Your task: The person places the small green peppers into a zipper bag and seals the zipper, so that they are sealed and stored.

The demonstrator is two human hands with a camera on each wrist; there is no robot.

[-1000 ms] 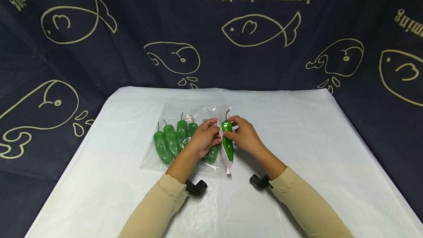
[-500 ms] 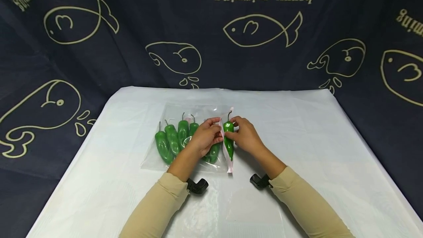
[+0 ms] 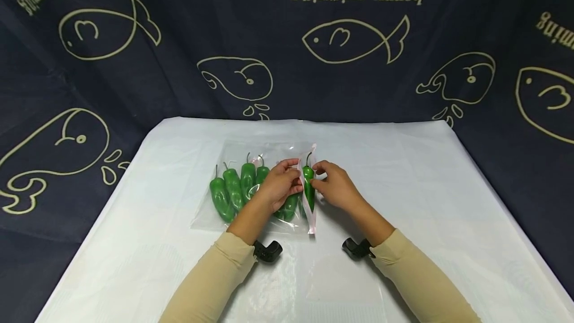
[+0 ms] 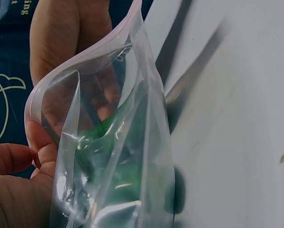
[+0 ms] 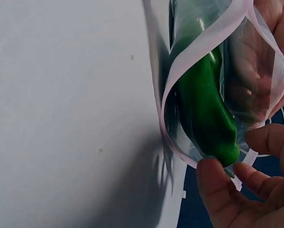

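A clear zip bag [image 3: 312, 226] with a pink rim lies flat with its mouth to the right. Several green chili peppers [image 3: 220, 201] lie inside it, some covered by my left hand [image 3: 280, 184]. That hand pinches the upper rim between thumb and fingers and lifts it, so the mouth gapes. One more pepper [image 3: 309, 196] sits upright in the mouth, mostly within the film, its stem toward the far side. My right hand [image 3: 335, 186] has its fingertips around this pepper's stem end. In the right wrist view, fingers [image 5: 213, 187] lie on both sides of that end.
The table [image 3: 403, 173] has a white cover. Behind it hangs a dark blue cloth [image 3: 278, 98] with fish drawings and lettering. A black wrist camera [image 3: 268, 252] sits on the left wrist, another [image 3: 356, 249] on the right.
The pepper at the mouth has gone deeper into the bag, slightly to the left. My right hand has shifted a little right along its side. The left hand keeps its hold on the rim.
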